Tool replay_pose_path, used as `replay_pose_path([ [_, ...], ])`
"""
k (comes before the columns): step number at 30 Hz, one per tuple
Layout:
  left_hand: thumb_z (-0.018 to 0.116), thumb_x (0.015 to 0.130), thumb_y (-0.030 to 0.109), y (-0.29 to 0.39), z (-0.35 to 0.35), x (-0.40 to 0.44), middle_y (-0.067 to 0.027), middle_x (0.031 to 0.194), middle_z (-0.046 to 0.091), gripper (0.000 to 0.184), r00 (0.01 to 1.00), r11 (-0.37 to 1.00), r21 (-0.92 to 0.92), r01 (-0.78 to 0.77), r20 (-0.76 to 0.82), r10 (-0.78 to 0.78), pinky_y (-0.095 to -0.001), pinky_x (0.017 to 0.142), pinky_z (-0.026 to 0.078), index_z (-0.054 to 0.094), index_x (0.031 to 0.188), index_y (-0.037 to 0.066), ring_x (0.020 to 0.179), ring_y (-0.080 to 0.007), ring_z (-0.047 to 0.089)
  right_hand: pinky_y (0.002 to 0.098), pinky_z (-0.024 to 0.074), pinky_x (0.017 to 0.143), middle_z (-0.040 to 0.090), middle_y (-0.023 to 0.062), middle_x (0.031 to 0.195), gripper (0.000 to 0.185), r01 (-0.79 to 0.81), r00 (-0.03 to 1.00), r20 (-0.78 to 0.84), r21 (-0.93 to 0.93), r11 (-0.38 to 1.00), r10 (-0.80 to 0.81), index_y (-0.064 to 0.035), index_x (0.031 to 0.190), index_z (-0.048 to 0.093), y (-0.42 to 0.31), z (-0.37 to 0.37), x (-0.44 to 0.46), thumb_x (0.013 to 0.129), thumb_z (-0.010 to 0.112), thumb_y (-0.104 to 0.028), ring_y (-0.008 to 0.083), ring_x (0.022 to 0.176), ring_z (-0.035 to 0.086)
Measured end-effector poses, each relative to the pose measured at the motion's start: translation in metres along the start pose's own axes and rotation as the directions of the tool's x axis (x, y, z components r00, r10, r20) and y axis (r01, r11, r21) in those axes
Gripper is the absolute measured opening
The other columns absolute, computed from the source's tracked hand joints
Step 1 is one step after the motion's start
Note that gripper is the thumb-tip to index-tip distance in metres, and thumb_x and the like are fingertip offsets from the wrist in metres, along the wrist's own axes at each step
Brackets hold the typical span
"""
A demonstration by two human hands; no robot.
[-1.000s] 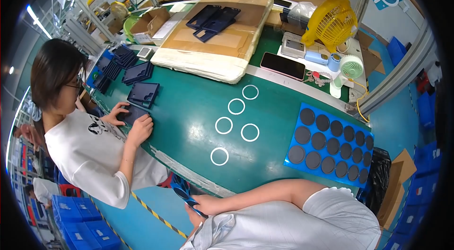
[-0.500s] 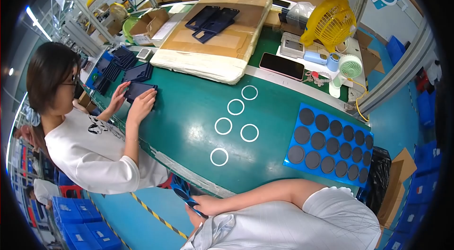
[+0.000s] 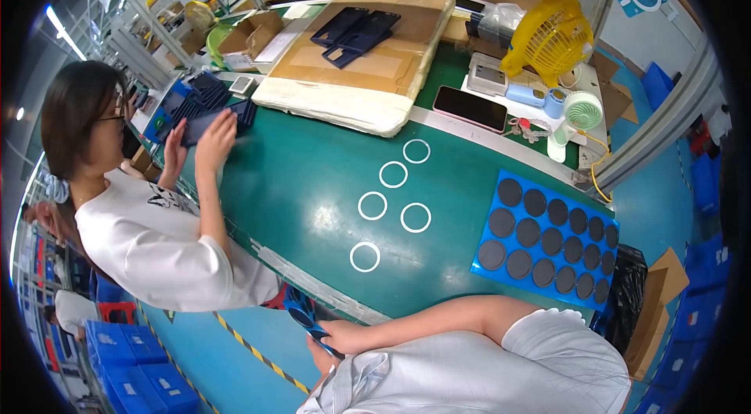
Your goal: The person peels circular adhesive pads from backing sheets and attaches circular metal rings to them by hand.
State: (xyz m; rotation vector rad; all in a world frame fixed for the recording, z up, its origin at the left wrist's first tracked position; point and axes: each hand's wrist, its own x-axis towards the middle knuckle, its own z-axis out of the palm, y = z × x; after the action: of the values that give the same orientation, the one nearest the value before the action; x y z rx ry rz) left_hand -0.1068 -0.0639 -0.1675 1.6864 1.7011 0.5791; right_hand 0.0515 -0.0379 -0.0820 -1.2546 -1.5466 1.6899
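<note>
Low in the view, beyond the table's front edge, my right hand is closed on a blue sheet with black discs. My left hand is just below it, mostly hidden behind my right hand and my clothing; its fingers cannot be made out. On the green table lie several loose white rings, flat and apart from each other. To the right rests a larger blue sheet carrying rows of black discs.
At the left a co-worker handles a dark phone case near stacked cases. A wrapped cardboard slab bears more dark cases. Behind are a phone, a yellow fan and a small green fan.
The co-worker's hands have moved up and back with a dark case, towards the stacks. My hands stay on the blue sheet; the view has shifted slightly.
</note>
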Motion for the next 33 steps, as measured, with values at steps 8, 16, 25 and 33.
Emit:
replay_pose_path([
  [8, 0.059, 0.068, 0.030, -0.006, 0.000, 0.002, -0.0152, 0.104, 0.046, 0.066, 0.993, 0.994, -0.003, 0.112, 0.044, -0.112, -0.0357, 0.083, 0.036, 0.026, 0.120, 0.007, 0.095, -0.0289, 0.048, 0.0371, 0.0384, 0.077, 0.052, 0.0217, 0.097, 0.031, -0.027, 1.000, -0.005, 0.047, 0.998, 0.028, 0.0008, 0.107, 0.042, -0.002, 0.002, -0.001, 0.078, 0.046, -0.011, 0.0347, 0.092, 0.049],
  [16, 0.059, 0.072, 0.022, -0.065, 0.023, 0.004, -0.0172, 0.104, 0.047, 0.067, 0.999, 0.968, -0.246, 0.043, -0.012, -0.047, -0.0350, 0.076, 0.040, 0.018, 0.124, 0.006, 0.092, -0.0281, 0.050, 0.0420, 0.0401, 0.062, 0.055, 0.0215, 0.078, 0.027, 0.151, 0.988, 0.006, -0.293, 0.944, -0.156, -0.0018, 0.104, 0.038, 0.000, 0.018, -0.005, 0.080, 0.043, -0.012, 0.0359, 0.072, 0.054],
  [25, 0.060, 0.070, 0.017, -0.022, -0.108, -0.019, -0.0181, 0.106, 0.048, 0.049, 0.987, 0.983, 0.089, -0.158, -0.001, 0.158, -0.0354, 0.082, 0.039, 0.041, 0.111, -0.001, 0.096, -0.0283, 0.050, 0.0435, 0.0423, 0.059, 0.056, 0.0190, 0.075, 0.018, 0.434, 0.900, 0.292, -0.640, 0.634, -0.322, -0.0013, 0.089, 0.045, -0.081, 0.003, -0.003, 0.072, 0.042, -0.007, 0.0353, 0.071, 0.055],
  [33, 0.057, 0.072, 0.019, 0.082, -0.192, -0.053, -0.0134, 0.086, 0.055, 0.024, 0.840, 0.857, 0.265, -0.442, -0.213, 0.499, -0.0315, 0.073, 0.039, 0.054, 0.089, 0.001, 0.081, -0.0257, 0.052, 0.0377, 0.0430, 0.055, 0.057, 0.0091, 0.072, 0.014, 0.631, 0.759, 0.477, -0.707, 0.318, -0.444, -0.0092, 0.080, 0.053, -0.123, 0.006, 0.020, 0.068, 0.049, -0.011, 0.0271, 0.069, 0.057],
])
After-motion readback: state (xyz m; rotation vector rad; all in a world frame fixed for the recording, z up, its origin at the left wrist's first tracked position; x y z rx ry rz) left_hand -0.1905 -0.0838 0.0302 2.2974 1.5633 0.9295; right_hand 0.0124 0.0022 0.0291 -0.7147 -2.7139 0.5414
